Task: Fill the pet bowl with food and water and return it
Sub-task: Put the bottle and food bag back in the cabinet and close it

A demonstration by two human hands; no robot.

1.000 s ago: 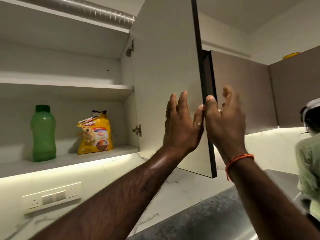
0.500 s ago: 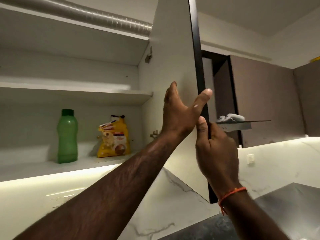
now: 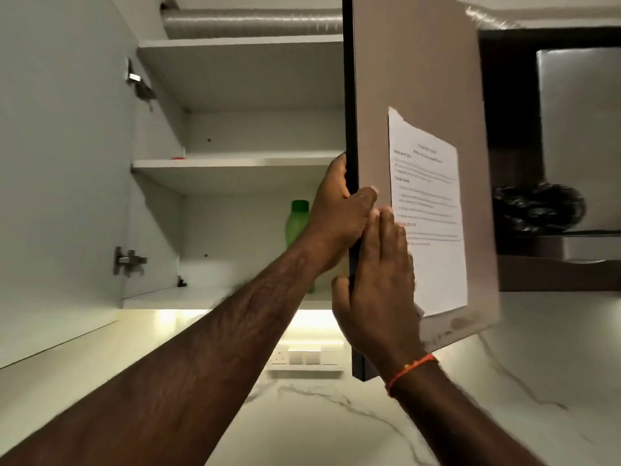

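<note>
An upper cabinet stands open in front of me. Its right door (image 3: pixel 420 79) is swung partway, outer face toward me, with a printed paper (image 3: pixel 430 183) taped on it. My left hand (image 3: pixel 339 210) wraps around the door's dark edge from the inside. My right hand (image 3: pixel 379 284) lies flat on the door's outer face, its thumb hooked around the same edge lower down. A green bottle (image 3: pixel 297 220) stands on the bottom shelf (image 3: pixel 188 297), partly hidden behind my left hand. No pet food bag or pet bowl is visible.
The cabinet's left door (image 3: pixel 60 163) hangs open at the left. A small red thing (image 3: pixel 178 158) lies on the middle shelf. A switch panel (image 3: pixel 302 356) sits on the lit marble wall below. A steel hood (image 3: pixel 578 136) is at the right.
The door has swung so its outer face with the paper now shows. Both hands have closed on its edge. The yellow food bag has gone out of sight.
</note>
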